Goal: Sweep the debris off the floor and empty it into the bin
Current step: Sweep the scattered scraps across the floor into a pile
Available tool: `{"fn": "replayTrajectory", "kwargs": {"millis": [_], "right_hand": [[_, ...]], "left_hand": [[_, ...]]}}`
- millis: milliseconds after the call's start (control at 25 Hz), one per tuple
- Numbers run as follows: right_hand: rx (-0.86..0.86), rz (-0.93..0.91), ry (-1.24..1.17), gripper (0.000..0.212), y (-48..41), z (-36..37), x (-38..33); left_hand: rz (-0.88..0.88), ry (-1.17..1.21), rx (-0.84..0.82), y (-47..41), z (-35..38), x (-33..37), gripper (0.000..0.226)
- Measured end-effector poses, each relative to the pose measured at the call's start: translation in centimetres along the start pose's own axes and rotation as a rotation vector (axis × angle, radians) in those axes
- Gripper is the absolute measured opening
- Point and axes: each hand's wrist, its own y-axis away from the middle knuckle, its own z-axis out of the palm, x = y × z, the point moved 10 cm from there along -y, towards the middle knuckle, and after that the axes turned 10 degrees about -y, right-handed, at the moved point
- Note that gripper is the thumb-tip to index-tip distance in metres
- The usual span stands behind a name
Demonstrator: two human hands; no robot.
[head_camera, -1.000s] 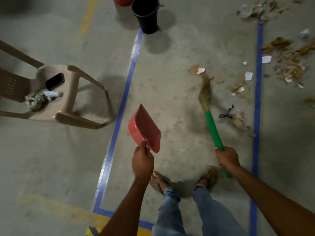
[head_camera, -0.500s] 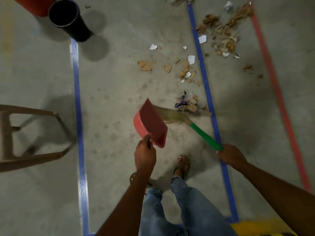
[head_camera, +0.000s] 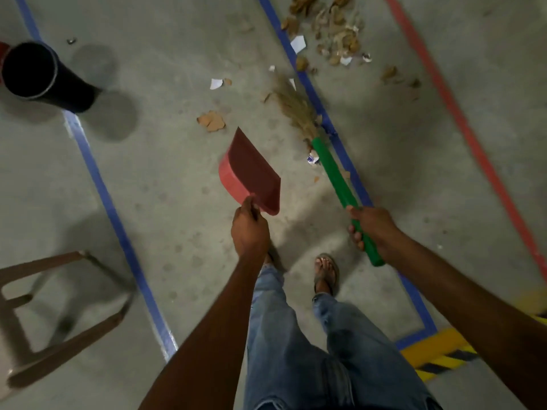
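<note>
Concrete floor (head_camera: 177,202), grey and marked with blue tape lines (head_camera: 114,214), lies underfoot. Right grip (head_camera: 374,226) is curled fully round the green handle of the broom (head_camera: 334,173). Its straw bristles (head_camera: 293,105) reach forward to the floor among brown and white debris (head_camera: 340,39), most of it piled beyond them. Left grip (head_camera: 250,229) pinches the rear edge of the red dustpan (head_camera: 251,170), held tilted, blade forward. Black bin (head_camera: 38,72) stands well to the left of it.

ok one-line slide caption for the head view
Left hand holds a red dustpan, right hand grips a green-handled broom, bristles among floor debris.
</note>
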Motion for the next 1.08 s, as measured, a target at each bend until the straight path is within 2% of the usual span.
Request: {"fn": "replayTrajectory", "kwargs": {"millis": [80, 200, 320, 440, 560, 640, 800, 880, 960, 1080], "right_hand": [[0.041, 0.171, -0.211, 0.026, 5.4, 1.2, 4.6], [0.235, 0.314, -0.294, 0.036, 10.2, 2.4, 11.7], [0.382, 0.392, -0.203, 0.037, 8.6, 4.0, 15.1], [0.416, 0.436, -0.338, 0.021, 3.9, 7.4, 15.6], [0.316, 0.406, -0.388, 0.023, -2.3, 11.4, 13.8], [0.256, 0.364, -0.445, 0.019, -4.8, 13.8, 9.5], [0.195, 0.275, -0.619, 0.02, -3.7, 15.8, 0.9], [0.261, 0.249, -0.627, 0.027, -1.2, 15.7, 1.3], [0.357, 0.239, -0.508, 0.039, 2.1, 14.9, 4.3], [0.512, 0.26, -0.405, 0.039, 6.5, 13.1, 10.3]], "left_hand": [[0.029, -0.021, -0.055, -1.3, 0.5, 0.1, 0.04], [0.137, -0.062, -0.148, -2.4, 1.9, 0.9, 0.041], [0.219, -0.129, -0.218, -3.7, 2.8, 1.4, 0.041], [0.237, -0.203, -0.281, -4.9, 3.5, 1.0, 0.041], [0.22, -0.215, -0.234, -6.7, 2.4, 0.1, 0.041], [0.181, -0.224, -0.178, -8.0, 1.0, -1.0, 0.041], [0.186, -0.229, -0.096, -9.9, -1.1, -1.9, 0.039], [0.199, -0.233, -0.102, -10.2, -0.9, -1.4, 0.039], [0.224, -0.245, -0.148, -9.6, 0.1, -0.3, 0.038], [0.303, -0.25, -0.228, -7.9, 2.0, 1.3, 0.038]]}}
